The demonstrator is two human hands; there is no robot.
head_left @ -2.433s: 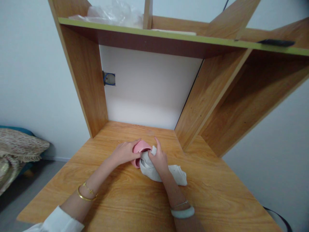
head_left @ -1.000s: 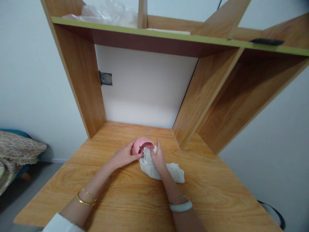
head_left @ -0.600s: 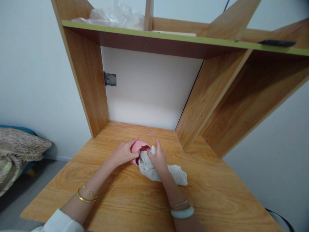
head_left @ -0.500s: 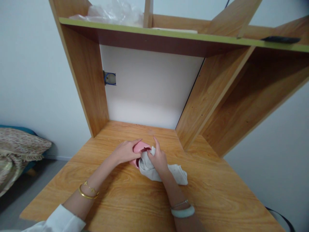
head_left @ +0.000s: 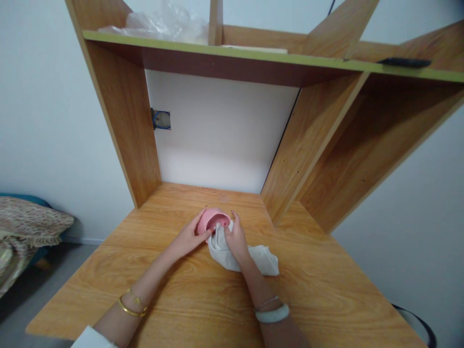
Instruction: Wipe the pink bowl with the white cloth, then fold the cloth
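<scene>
A pink, hollow, rounded container (head_left: 211, 216) is tilted so its opening faces me, above the wooden desk. Its left side is gripped by my left hand (head_left: 189, 237), thumb at the front rim and fingers behind. My right hand (head_left: 236, 240) pinches a pale grey cloth (head_left: 222, 251) against the right part of the rim. The cloth's loose end trails to the right under my right wrist and lies on the desk. The fingertips behind the container are partly hidden.
The wooden desk (head_left: 174, 299) has upright panels and a shelf (head_left: 246, 53) above. On the shelf lie a clear plastic bag (head_left: 166, 24) and a dark flat object (head_left: 406, 62). A wall socket opening (head_left: 161, 120) shows at back left. A patterned blanket (head_left: 31, 220) hangs at far left.
The pink container has turned so that its open inside faces me more. My left hand has shifted its hold along the rim, and the cloth stays in my right hand.
</scene>
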